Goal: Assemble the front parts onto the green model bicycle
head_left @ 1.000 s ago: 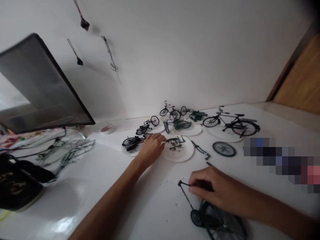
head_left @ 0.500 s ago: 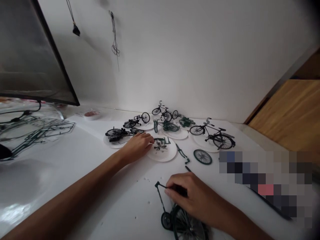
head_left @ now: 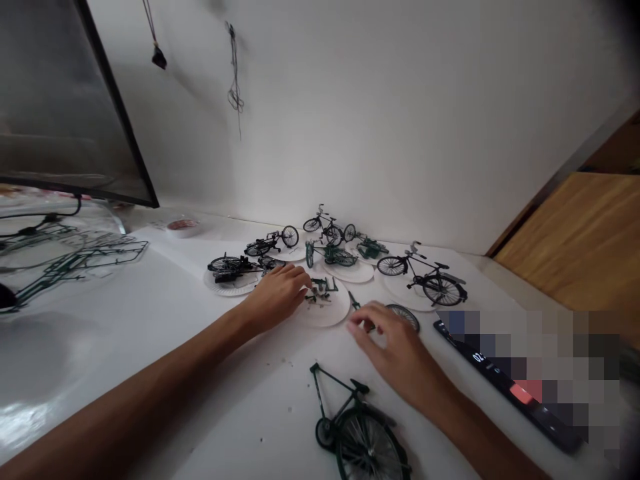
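Observation:
My left hand (head_left: pixel 277 298) rests on the white table with its fingertips at the edge of a paper plate (head_left: pixel 333 310) holding small dark green bicycle parts (head_left: pixel 321 292). My right hand (head_left: pixel 391 340) hovers spread over a spoked model wheel (head_left: pixel 404 316), which it partly hides, and a thin green frame piece (head_left: pixel 355 302). Below it, a part-built green wire bicycle model (head_left: pixel 357 427) lies on the table, touched by neither hand. Several finished model bicycles stand on plates farther off, including a black one (head_left: pixel 423 275).
A phone (head_left: pixel 505 387), partly blurred out, lies on the table at right. A dark screen (head_left: pixel 65 100) leans at upper left above green wire frames (head_left: pixel 85 261). A small red-rimmed dish (head_left: pixel 181 228) stands by the wall. Cords hang on the wall, and a wooden panel (head_left: pixel 570 247) closes the right side.
My right hand has let go of the part-built bicycle and moved up over the wheel, uncovering the model. My left hand has barely moved.

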{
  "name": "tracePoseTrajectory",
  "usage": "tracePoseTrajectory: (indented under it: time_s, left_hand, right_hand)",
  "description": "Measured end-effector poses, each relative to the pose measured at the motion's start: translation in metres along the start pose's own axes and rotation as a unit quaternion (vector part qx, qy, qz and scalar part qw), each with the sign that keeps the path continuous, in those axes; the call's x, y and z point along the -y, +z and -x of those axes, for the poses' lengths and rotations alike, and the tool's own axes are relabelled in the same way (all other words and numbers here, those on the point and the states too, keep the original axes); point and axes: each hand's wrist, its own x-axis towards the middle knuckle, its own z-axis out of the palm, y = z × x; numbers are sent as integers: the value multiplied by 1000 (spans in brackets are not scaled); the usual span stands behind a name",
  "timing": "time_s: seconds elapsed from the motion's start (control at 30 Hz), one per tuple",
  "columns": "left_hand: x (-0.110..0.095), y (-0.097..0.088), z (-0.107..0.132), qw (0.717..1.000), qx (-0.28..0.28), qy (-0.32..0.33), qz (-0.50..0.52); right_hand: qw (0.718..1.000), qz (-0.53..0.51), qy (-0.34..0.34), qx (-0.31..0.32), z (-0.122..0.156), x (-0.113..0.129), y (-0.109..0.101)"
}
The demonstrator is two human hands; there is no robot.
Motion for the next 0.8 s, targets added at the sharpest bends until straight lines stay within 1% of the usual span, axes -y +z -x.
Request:
tracePoseTrajectory:
  time_s: [0.03, 0.07, 0.1, 0.13, 0.17, 0.27, 0.4, 0.47, 0.67, 0.8]
  left_hand:
    - [4, 1, -1, 1000, -2, -13, -2]
    - [7, 2, -2, 1000, -2, -21, -5]
    - [9, 2, -3, 1000, -2, -25, -7]
    - [10, 3, -4, 1000, 0, -25, -10]
    - [11, 4, -6, 1000, 2, -24, -12]
    - [10, 8, -10, 1000, 12, -11, -18]
    - [11, 15, -14, 999, 28, -4, -22]
    - [12, 15, -14, 999, 31, -9, -21]
    - [9, 8, -15, 999, 25, -29, -26]
    - [14, 13, -20, 998, 24, -50, -22]
  right_hand:
    - [999, 31, 20, -31, -8, -7, -1]
    - [996, 65, 51, -36, -16, -14, -2]
    - [992, 94, 82, -33, -23, -20, -3]
    - [988, 111, 106, -12, -30, -25, -2]
    - [986, 117, 116, -2, -35, -29, -2]
    - [985, 119, 124, 16, -44, -37, 1]
    - [982, 127, 138, 23, -41, -42, 1]
    - [980, 136, 145, 23, -37, -43, -2]
    - [977, 151, 147, 34, -31, -39, -6]
    - [976, 153, 149, 35, -31, -37, -5]
